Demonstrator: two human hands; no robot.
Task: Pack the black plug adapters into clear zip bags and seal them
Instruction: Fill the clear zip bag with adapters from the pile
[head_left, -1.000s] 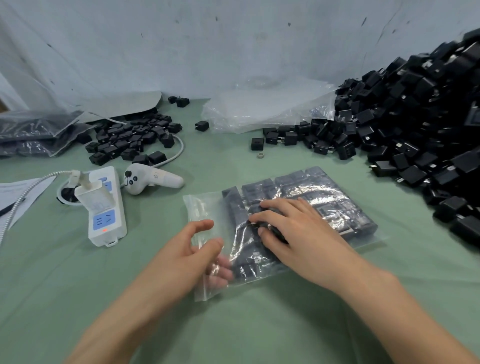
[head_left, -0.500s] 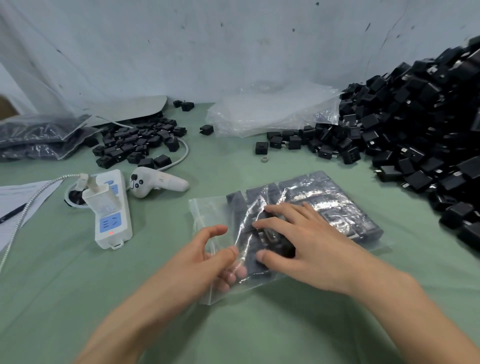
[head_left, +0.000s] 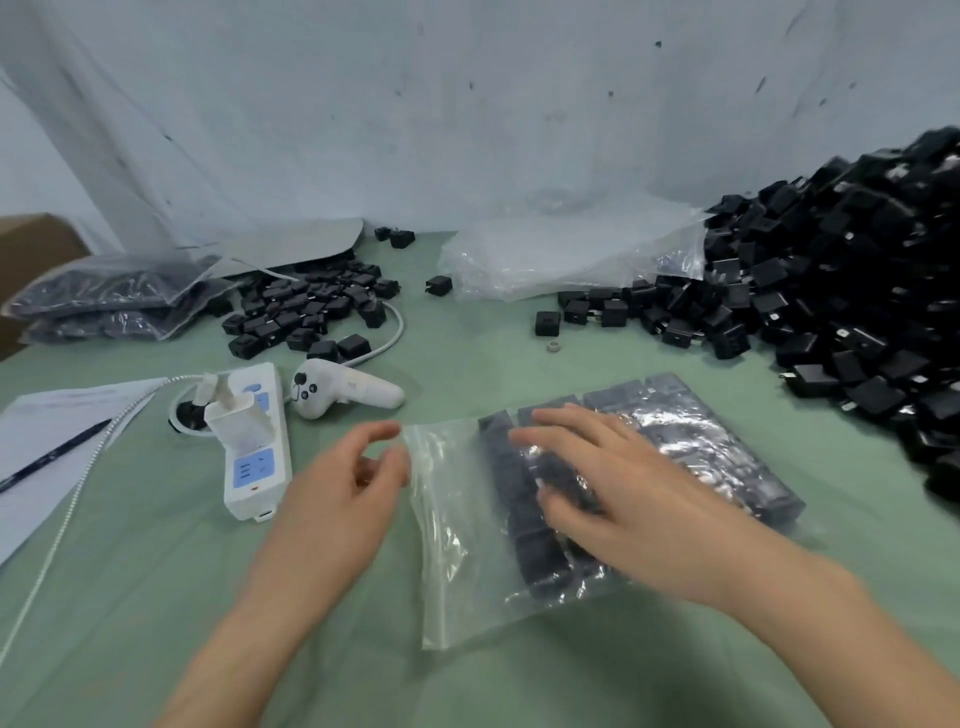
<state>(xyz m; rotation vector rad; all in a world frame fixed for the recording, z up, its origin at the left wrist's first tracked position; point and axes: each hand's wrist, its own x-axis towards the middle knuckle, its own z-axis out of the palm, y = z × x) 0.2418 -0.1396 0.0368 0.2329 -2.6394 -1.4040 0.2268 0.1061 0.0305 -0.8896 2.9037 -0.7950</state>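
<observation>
A clear zip bag (head_left: 457, 519) lies flat on the green table, its mouth edge facing left. It is filled with rows of black plug adapters (head_left: 717, 457). My right hand (head_left: 623, 499) lies on top of the bag with spread, straight fingers, pressing on the adapters inside. My left hand (head_left: 332, 499) hovers by the bag's upper left corner. Its fingers are loosely curled, the thumb tip just meets the mouth edge, and nothing shows between the fingers. A big heap of loose black adapters (head_left: 831, 291) fills the right side.
A smaller pile of adapters (head_left: 306, 306) sits at the back left, beside packed bags (head_left: 104, 296). Empty clear bags (head_left: 571, 254) lie at the back centre. A white power strip (head_left: 254, 457), a white controller (head_left: 353, 392) and paper with a pen (head_left: 47, 447) lie to the left.
My left hand has let go of the lower part of the bag's mouth and moved up to its top left corner. My right hand has stayed on the bag and flattened.
</observation>
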